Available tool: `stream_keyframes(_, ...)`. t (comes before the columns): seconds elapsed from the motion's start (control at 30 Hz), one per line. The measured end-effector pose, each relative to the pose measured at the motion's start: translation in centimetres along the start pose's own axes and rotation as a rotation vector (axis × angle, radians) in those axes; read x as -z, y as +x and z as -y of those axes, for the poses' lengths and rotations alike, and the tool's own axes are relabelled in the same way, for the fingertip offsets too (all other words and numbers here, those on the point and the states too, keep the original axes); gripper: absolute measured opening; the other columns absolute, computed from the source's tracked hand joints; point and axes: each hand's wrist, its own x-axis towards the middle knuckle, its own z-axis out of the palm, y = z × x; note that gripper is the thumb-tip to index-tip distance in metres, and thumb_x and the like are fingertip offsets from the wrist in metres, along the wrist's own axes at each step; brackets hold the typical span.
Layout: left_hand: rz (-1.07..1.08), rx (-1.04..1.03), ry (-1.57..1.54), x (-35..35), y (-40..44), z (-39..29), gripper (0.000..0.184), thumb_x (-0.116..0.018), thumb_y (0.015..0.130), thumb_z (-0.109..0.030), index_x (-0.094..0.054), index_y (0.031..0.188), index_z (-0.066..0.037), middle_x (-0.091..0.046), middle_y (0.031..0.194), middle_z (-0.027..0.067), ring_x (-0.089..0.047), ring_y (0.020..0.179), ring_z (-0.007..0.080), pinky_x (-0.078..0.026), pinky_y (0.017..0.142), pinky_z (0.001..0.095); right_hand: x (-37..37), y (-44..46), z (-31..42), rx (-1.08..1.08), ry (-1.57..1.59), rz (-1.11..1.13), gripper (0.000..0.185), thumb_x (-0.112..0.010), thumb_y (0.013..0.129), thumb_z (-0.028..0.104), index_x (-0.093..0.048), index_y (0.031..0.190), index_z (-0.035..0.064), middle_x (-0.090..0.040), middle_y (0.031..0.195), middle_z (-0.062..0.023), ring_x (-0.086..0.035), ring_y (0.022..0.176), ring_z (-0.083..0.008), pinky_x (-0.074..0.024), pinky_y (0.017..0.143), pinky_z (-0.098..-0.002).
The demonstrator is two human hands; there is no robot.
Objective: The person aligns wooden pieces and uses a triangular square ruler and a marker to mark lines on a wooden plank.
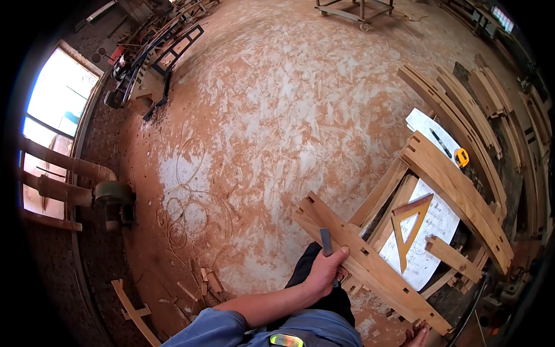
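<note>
My left hand point(325, 270) is closed around a grey flat metal tool point(325, 242), which stands up past my thumb beside a long wooden piece point(370, 263) with several mortises. At that piece's lower right end is my right hand point(417, 335), mostly cut off by the frame's bottom; its fingertips touch or nearly touch the wood, and its grip is unclear. Right of the piece, a wooden set square point(409, 231) lies on a marked paper sheet point(430, 254). A short wooden block point(454, 258) rests across the sheet's right side.
A broad curved board point(457, 194) lies at the right, near a yellow tape measure point(461, 157) and a pen point(440, 143). More long wooden pieces point(462, 127) lie beyond. A coiled cord point(179, 217) and wood offcuts point(213, 280) are on the floor at left.
</note>
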Motion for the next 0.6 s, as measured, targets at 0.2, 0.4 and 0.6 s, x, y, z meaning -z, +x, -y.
stream_keyframes(0.2,0.015,0.011,-0.008,0.1,0.0,0.0,0.025,-0.072,0.098,-0.029,-0.065,0.103,-0.006,-0.070,0.077,0.0045,-0.064,0.060,0.0109,-0.045,0.048,0.0233,0.2,0.4,-0.6,0.005,0.013,-0.021,0.041,-0.059,0.106,0.028,-0.059,0.135,-0.0018,-0.069,0.128,-0.0172,-0.067,0.117,-0.0272,-0.0551,0.092,-0.0433)
stream_keyframes(0.4,0.008,-0.006,-0.003,0.0,0.0,0.1,0.025,-0.071,0.099,-0.029,-0.065,0.102,-0.006,-0.070,0.077,0.0044,-0.064,0.060,0.0107,-0.045,0.048,0.0233,0.5,0.7,-0.8,0.018,0.002,-0.009,0.042,-0.058,0.107,0.028,-0.059,0.136,-0.0029,-0.069,0.127,-0.0174,-0.067,0.116,-0.0276,-0.0562,0.090,-0.0430)
stream_keyframes(0.6,0.009,0.003,0.021,0.3,0.1,0.2,0.026,-0.071,0.099,-0.031,-0.066,0.102,-0.006,-0.070,0.077,0.0039,-0.064,0.059,0.0104,-0.045,0.048,0.0232,0.7,0.9,-1.0,0.016,0.015,-0.003,0.042,-0.059,0.106,0.028,-0.059,0.135,-0.0035,-0.068,0.126,-0.0176,-0.067,0.114,-0.0272,-0.0567,0.089,-0.0422)
